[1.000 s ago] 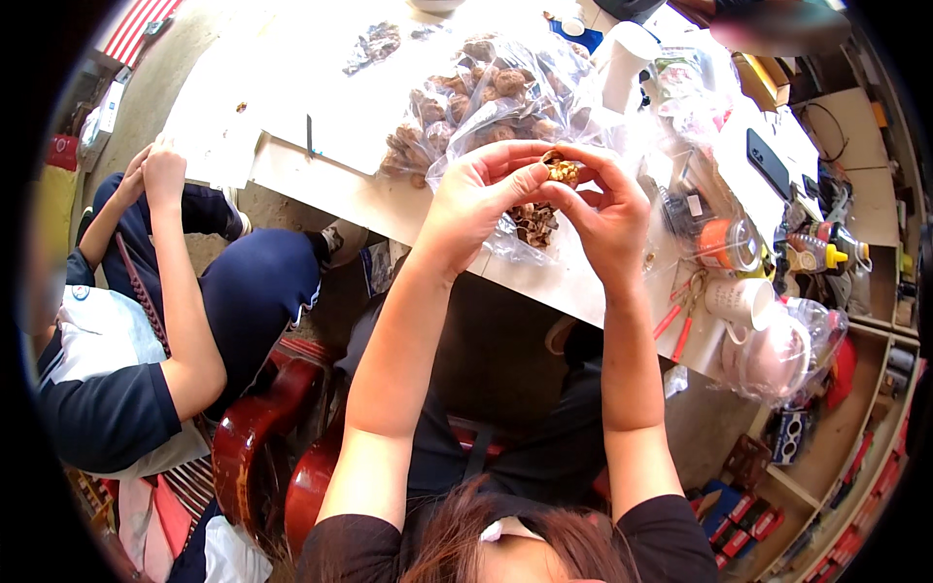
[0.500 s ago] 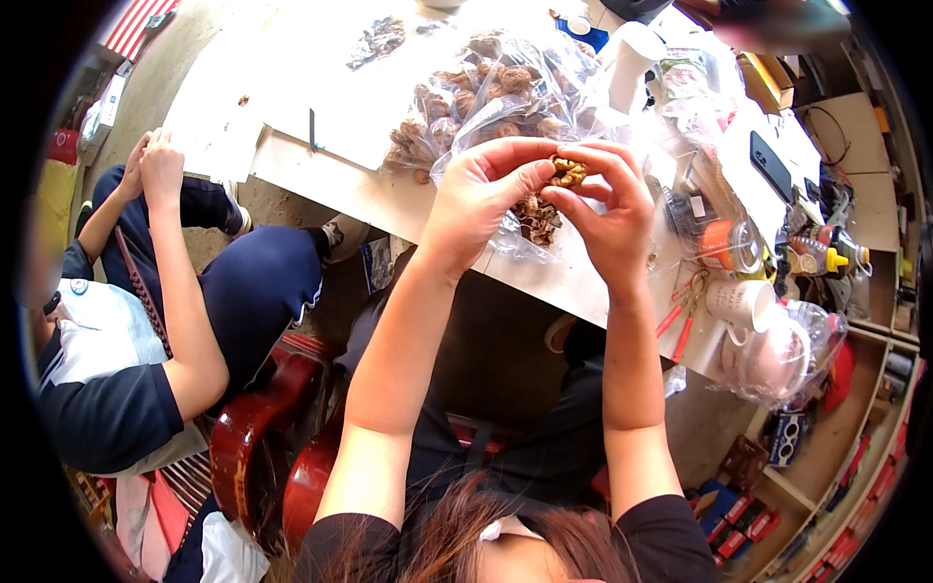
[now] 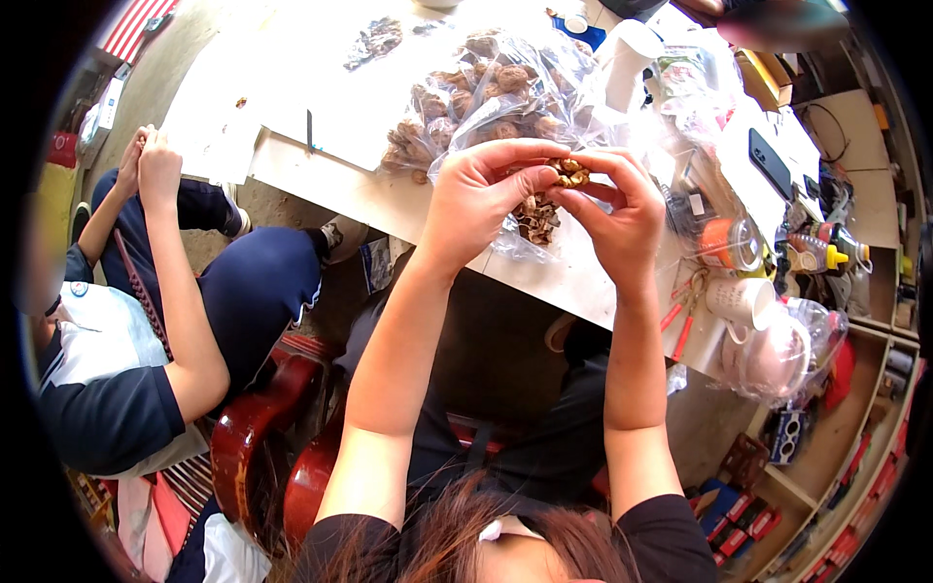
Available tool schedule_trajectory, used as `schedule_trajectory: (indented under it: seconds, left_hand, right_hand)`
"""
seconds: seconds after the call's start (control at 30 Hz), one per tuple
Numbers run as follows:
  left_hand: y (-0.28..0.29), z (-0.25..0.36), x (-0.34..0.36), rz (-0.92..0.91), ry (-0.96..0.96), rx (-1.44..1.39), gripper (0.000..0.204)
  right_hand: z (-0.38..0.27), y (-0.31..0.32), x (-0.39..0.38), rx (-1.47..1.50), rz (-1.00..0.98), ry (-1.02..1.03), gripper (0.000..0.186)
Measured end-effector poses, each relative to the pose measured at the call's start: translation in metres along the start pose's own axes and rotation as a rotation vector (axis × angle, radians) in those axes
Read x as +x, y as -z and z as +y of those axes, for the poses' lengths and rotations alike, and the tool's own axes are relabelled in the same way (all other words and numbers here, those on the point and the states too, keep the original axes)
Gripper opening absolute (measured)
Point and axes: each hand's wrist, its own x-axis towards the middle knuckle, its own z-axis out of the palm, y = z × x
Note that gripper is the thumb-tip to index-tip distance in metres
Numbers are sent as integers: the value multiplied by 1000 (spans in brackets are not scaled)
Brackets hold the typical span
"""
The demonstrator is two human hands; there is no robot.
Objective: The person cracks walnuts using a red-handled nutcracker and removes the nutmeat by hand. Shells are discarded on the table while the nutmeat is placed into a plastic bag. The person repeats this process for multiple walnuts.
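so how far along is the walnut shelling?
Done: a small pile of broken shells lies on the table below the hands. In hand: left hand and right hand pinch one cracked walnut between the fingertips. Left: the clear bag of walnuts behind looks mostly full, so most of the work probably remains.

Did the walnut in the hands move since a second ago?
No. The walnut sits between the left hand and right hand, at the same spot over the clear bag of nuts as before.
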Motion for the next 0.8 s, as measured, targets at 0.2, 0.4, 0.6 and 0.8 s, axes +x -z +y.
schedule_trajectory:
  seconds: [0.2, 0.4, 0.6, 0.8]
  left_hand:
    - [-3, -1, -1, 29, -14, -16, 23]
    - [-6, -2, -1, 71, -28, 10, 22]
    - [-6, -3, -2, 85, -54, 75, 22]
    - [-4, -2, -1, 56, -64, 121, 22]
  right_hand:
    - [3, 1, -1, 105, 9, -67, 30]
    - [5, 0, 0, 162, 25, -87, 28]
    - [7, -2, -1, 210, 20, -102, 28]
    - [9, 1, 0, 213, -1, -115, 29]
